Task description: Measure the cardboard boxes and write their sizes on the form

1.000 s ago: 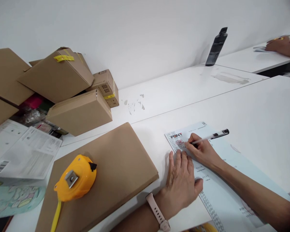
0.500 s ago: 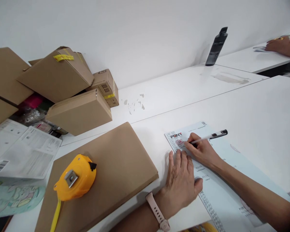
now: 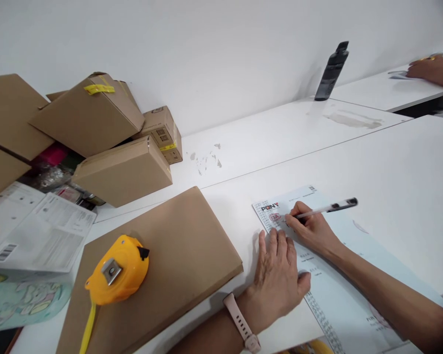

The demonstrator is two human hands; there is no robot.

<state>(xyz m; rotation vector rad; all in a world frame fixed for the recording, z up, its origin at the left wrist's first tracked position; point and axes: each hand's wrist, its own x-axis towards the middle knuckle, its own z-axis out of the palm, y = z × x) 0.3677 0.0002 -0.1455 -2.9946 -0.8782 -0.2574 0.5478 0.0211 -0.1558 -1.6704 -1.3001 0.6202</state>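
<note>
My right hand (image 3: 312, 230) pinches a pen (image 3: 330, 208) with its tip on the upper left of a pale blue printed form (image 3: 339, 275) lying on the white table (image 3: 391, 167). My left hand (image 3: 278, 278) lies flat, fingers stretched out, on the form's left edge and the table; a pink watch is on its wrist. Left of my hands lies a flat brown cardboard parcel (image 3: 177, 246) with a yellow tape measure (image 3: 117, 270) on top, its tape hanging off the near edge.
Several brown cardboard boxes (image 3: 107, 137) are piled at the back left against the white wall. A white printed box (image 3: 33, 236) sits at the left edge. A black bottle (image 3: 331, 72) leans against the wall. Another person's hands (image 3: 433, 69) rest on a far right table.
The pen has tilted a little and its far end has shifted right as my right hand writes. My left hand has stayed put.
</note>
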